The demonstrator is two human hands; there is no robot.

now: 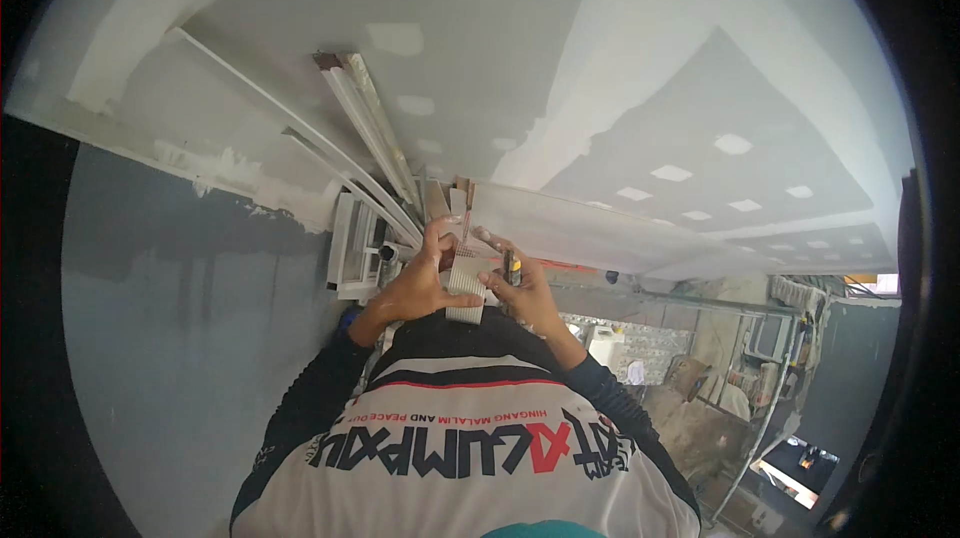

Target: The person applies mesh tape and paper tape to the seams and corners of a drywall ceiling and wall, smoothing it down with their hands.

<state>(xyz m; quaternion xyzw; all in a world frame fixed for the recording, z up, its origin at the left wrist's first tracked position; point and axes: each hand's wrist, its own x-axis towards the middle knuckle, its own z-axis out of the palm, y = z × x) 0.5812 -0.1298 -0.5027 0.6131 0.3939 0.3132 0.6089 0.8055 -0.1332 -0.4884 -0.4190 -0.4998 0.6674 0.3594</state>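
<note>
Both my hands are raised together in front of my chest, just under the ceiling. My left hand (pixel 418 286) grips a small pale ribbed block (pixel 466 285) from the left. My right hand (pixel 522 296) pinches the block's right edge, and a dark tool with a yellow mark (pixel 512 265) is tucked in its fingers. A thin reddish strip (pixel 466 225) rises from the block toward the ceiling edge. My dark sleeves and white printed shirt (pixel 460 438) fill the lower middle.
Above is a grey plasterboard ceiling (pixel 420 68) with white filler patches. Long white and metal profiles (pixel 372 133) run from the upper left to the hands. A grey-blue wall (pixel 180 318) is at left, with a white louvred unit (pixel 355 253). A cluttered room (pixel 720 378) lies at lower right.
</note>
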